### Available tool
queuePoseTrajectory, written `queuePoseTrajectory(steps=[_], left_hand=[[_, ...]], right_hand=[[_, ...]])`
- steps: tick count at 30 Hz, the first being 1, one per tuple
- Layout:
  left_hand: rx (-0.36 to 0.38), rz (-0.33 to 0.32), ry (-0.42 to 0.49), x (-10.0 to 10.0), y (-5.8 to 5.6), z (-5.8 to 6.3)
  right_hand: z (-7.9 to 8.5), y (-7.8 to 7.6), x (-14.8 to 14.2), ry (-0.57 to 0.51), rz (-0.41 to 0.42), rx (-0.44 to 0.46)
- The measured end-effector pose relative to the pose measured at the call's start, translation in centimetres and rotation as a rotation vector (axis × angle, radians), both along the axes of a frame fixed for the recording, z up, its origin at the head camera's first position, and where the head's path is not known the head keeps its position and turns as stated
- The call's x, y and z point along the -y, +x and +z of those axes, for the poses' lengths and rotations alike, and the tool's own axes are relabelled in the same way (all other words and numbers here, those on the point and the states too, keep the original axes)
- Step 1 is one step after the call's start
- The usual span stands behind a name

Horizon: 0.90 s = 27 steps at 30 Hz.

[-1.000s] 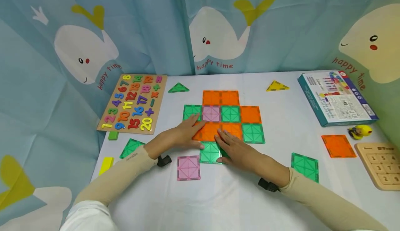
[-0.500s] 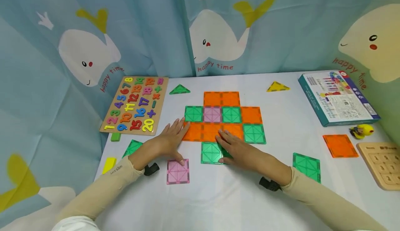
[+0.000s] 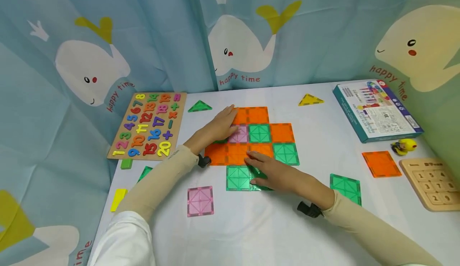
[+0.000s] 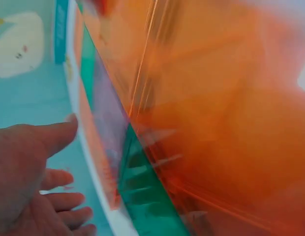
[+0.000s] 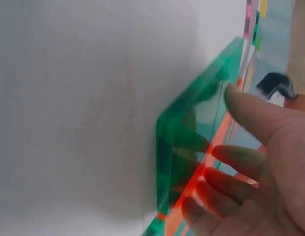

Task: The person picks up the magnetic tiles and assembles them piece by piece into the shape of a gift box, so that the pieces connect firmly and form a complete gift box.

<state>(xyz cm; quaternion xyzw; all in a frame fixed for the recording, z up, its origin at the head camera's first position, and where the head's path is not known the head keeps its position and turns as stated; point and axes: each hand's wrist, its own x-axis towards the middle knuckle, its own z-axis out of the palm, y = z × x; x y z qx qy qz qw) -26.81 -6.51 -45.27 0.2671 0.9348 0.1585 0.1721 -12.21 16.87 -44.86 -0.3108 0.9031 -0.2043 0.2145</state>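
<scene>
Several square magnetic tiles lie flat together on the table. Fingers of the left hand [image 3: 223, 122] rest straight at the back left orange tile [image 3: 241, 116], over the pink tile [image 3: 238, 134] and a mostly hidden green tile. Below it runs a row with an orange tile [image 3: 215, 154] at its left end. The right hand [image 3: 274, 172] lies with extended fingers on a green tile [image 3: 258, 174] in the front row, fingertips reaching the orange tile [image 3: 261, 151] behind. In the right wrist view, the right hand's fingers [image 5: 226, 191] spread over the green tile. Neither hand grips anything.
A loose pink tile [image 3: 200, 201] lies in front. A number board [image 3: 143, 126] stands left, near a green triangle [image 3: 199, 106]. To the right are a yellow triangle [image 3: 310, 99], a box [image 3: 377, 108], a loose orange tile [image 3: 381, 164], a green tile [image 3: 345, 189] and a wooden number board [image 3: 433, 184].
The left hand pulled away from the orange row, passed over the loose pink tile, then reached to the back left tiles. The loose pink tile shifted left. The right hand stayed in place.
</scene>
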Motion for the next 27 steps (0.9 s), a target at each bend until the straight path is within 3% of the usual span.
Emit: queuePoseTrajectory(steps=[2, 5, 8, 12, 17, 27], left_hand=[[-0.031, -0.007, -0.019, -1.2, -1.6, -0.5], [-0.001, -0.021, -0.054, -2.4, -3.2, -0.7], [0.057, -0.022, -0.079, -2.9, -3.9, -0.6], [0.076, -0.033, -0.073, -3.3, -4.2, -0.3], [0.052, -0.068, -0.076, -4.0, -4.4, 0.2], [-0.006, -0.067, -0.082, -4.8, -3.9, 0.7]], right_hand=[[0.2, -0.6, -0.3, -0.006, -0.057, -0.032], [0.5, -1.9, -1.3, 0.010, -0.201, -0.095], [0.6, -3.5, -2.9, 0.102, -0.354, -0.133], [0.6, -4.9, -5.0, 0.310, -0.498, -0.091], [0.4, -5.8, -5.9, 0.410, -0.517, -0.043], [0.9, -5.9, -6.5, 0.338, -0.572, -0.019]])
